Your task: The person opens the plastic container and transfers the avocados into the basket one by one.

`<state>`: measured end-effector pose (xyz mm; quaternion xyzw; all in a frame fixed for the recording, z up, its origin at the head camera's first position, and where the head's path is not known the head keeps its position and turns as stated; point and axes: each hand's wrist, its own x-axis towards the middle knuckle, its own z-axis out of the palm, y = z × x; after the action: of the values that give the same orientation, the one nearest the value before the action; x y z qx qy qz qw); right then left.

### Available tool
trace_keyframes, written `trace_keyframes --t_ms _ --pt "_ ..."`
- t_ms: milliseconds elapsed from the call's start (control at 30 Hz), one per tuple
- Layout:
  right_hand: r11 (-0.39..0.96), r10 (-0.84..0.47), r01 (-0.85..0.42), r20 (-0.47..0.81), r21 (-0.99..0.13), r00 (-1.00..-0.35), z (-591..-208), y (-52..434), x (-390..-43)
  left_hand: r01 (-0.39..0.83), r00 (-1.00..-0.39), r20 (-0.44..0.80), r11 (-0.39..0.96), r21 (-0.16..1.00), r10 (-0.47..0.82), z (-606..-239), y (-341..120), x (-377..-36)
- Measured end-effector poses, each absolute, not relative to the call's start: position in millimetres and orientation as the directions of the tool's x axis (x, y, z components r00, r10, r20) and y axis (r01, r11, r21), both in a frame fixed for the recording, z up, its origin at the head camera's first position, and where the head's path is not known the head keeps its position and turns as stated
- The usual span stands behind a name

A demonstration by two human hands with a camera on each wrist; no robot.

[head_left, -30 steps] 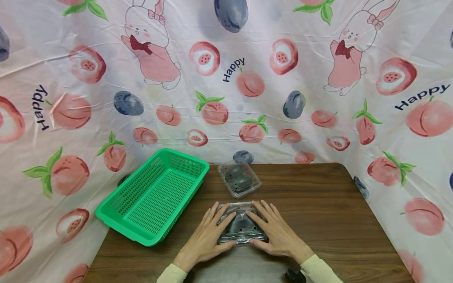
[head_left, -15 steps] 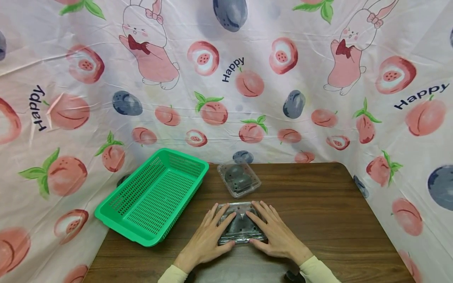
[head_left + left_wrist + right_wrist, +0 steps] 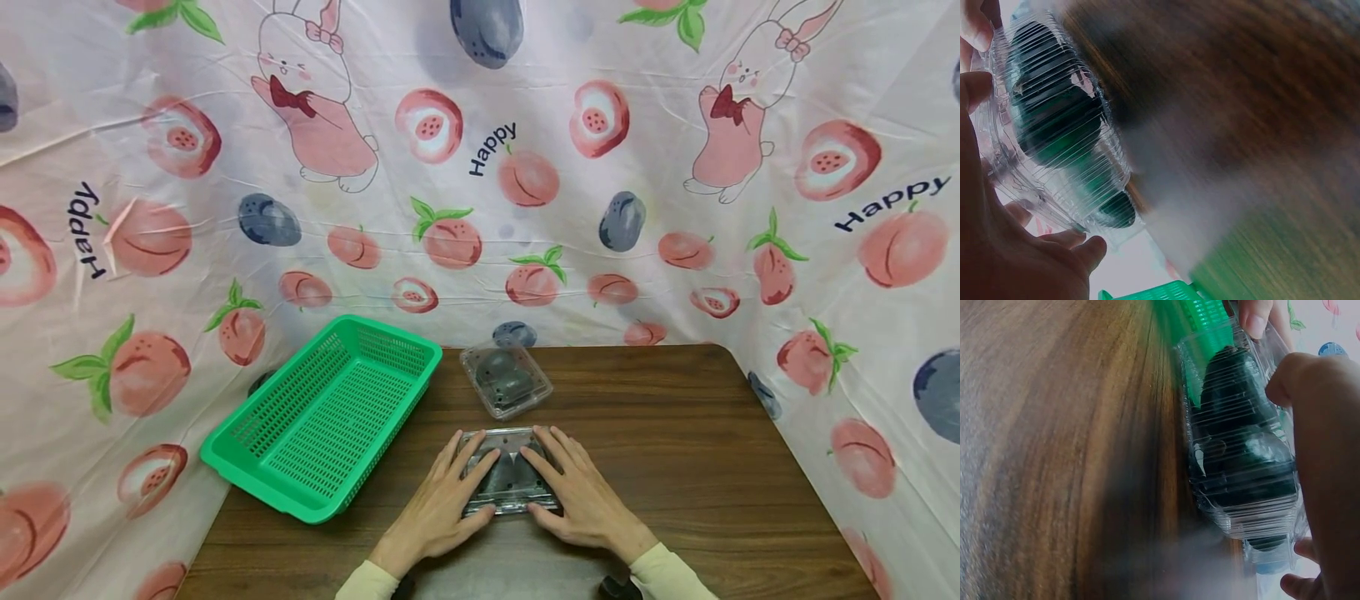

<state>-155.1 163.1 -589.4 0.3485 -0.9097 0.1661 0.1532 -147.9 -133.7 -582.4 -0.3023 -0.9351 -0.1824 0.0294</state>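
Observation:
A clear plastic clamshell box (image 3: 512, 483) sits on the table close to me, lid down. Through its ribbed walls, dark green rounded fruits (image 3: 1054, 106) resembling avocados show in both wrist views. My left hand (image 3: 438, 507) rests on the left part of the lid with spread fingers, its thumb at the near rim. On the right part, my right hand (image 3: 592, 502) touches the box in the same way, fingers extended and thumb at the near edge. Whether the rim is fully snapped cannot be told.
Behind it stands a second clear clamshell (image 3: 506, 382) with dark green fruits inside. A green perforated plastic basket (image 3: 330, 500) lies to the left, with nothing in it. A fruit-and-rabbit patterned cloth (image 3: 525, 225) hangs around the brown wooden table (image 3: 675, 450).
Both hands stay on the near clamshell, with at most a tiny shift of the thumbs. The second clamshell and the basket have not moved.

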Motion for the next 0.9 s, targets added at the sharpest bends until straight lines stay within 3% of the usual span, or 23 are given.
trace_keyframes --t_ms 900 --pt "0.743 -0.522 -0.652 0.48 -0.15 -0.705 -598 155 -154 0.605 -0.786 0.326 0.762 0.23 0.526 -594 -126 -150"
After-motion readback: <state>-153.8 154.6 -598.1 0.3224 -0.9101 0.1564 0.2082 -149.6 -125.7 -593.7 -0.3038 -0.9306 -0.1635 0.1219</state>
